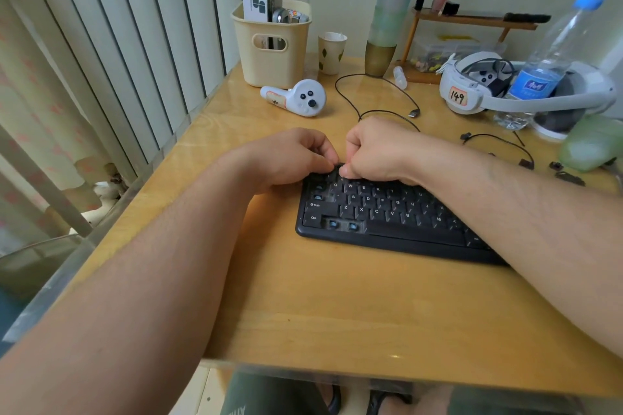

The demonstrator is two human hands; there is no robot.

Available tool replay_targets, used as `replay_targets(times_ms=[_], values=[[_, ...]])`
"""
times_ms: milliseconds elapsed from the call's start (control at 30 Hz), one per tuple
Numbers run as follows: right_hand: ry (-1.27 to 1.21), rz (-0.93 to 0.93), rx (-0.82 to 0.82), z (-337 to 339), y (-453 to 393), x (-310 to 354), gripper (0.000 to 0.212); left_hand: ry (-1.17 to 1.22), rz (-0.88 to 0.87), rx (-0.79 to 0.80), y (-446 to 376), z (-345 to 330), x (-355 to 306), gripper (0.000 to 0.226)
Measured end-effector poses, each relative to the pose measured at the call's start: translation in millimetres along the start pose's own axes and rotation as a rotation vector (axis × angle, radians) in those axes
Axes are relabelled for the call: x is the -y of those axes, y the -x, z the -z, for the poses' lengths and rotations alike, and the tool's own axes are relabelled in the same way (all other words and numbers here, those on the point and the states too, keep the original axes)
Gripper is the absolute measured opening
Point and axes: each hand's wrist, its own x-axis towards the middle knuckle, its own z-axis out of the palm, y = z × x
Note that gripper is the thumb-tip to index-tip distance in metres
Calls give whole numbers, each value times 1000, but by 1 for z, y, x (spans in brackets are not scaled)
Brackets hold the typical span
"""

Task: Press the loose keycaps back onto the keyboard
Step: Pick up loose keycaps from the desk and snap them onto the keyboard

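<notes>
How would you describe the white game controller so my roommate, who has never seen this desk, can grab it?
Start at the cream plastic bin at the back left of the wooden desk. The controller lies on its side just in front of it, beyond the black keyboard. It alone is white with a round head carrying dark buttons and a thumbstick; the white headset is far larger.

Both hands meet at the far left corner of the black keyboard [387, 212] on the wooden desk [337, 307]. The left hand [290, 155] and right hand [374, 148] curl their fingertips down together on the top row. Bare blue switches [342, 225] show beside Ctrl. Behind lie a white controller [298, 97], a beige bin [271, 44] and a headset [478, 84].
</notes>
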Motion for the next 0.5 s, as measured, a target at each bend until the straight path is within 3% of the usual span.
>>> replay_targets(times_ms=[200,400,500], values=[[-8,224,15,4,5,-14,12,-38,-30,-25,0,0,0,8],[483,648,19,17,9,-18,15,-37,-40,-43,-1,-1,1,11],[654,756,22,22,4,-10,20,-54,-56,-62,-2,-1,3,10]])
